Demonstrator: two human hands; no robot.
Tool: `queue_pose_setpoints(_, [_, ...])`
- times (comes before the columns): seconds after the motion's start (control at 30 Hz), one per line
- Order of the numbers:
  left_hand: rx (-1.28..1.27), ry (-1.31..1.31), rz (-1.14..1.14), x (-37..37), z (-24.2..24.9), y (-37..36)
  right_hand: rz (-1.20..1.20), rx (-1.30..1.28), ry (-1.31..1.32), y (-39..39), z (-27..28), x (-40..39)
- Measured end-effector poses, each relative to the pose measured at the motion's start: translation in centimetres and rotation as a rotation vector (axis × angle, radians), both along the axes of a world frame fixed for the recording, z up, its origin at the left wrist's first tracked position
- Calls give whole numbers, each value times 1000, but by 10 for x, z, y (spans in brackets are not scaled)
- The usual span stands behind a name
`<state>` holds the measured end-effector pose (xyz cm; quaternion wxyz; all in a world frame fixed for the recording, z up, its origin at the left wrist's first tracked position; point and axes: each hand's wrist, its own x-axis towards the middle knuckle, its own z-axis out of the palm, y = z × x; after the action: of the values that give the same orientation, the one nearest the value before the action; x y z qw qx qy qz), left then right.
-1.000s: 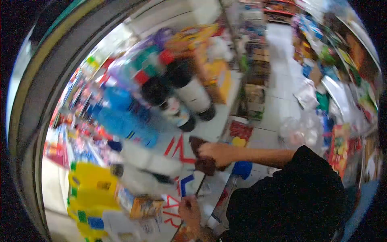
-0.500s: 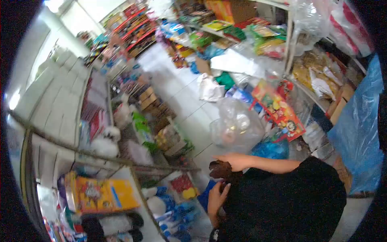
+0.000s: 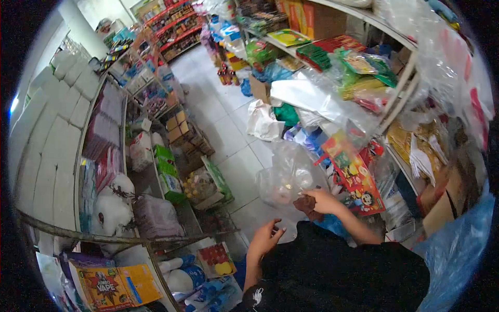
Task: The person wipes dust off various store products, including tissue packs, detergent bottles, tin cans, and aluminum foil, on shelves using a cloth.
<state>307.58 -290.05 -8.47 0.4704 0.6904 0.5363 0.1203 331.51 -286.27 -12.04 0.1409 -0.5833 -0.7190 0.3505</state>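
My right hand (image 3: 326, 202) is closed on a crumpled dark brown cloth (image 3: 307, 206), which hangs on the left side of my fingers. Just beyond it lies a large clear plastic bag (image 3: 291, 174). To the left, my left hand (image 3: 266, 237) is raised with loosely bent fingers apart and nothing in it. A red and yellow printed package (image 3: 353, 174) lies on the pile to the right of my right hand. Part of a blue bag (image 3: 335, 224) shows under my right forearm.
Shelves on the left hold green packs (image 3: 167, 174), stacked cartons (image 3: 183, 127) and an orange vape box (image 3: 117, 286). Plastic-wrapped goods fill the right shelf (image 3: 384, 21). A tiled aisle (image 3: 208, 99) runs ahead. Blue plastic sheeting (image 3: 457, 255) hangs at the lower right.
My hands have moved apart: the right one went rightward with the brown cloth, while the left moved up and to the left, away from the cloth. The view has shifted slightly.
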Motion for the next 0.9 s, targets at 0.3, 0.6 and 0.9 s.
queue_pose_setpoints(0.3, [-104,190,44,-91,-43,101,105,-231,240,93,-24,-82])
queue_pose_setpoints(0.6, [62,319,41,-195,-41,311,21,-207,-71,270,-64,-160])
queue_pose_setpoints(0.9, [170,371,-60,-223,-19,464,-103,-227,109,354,-47,-207])
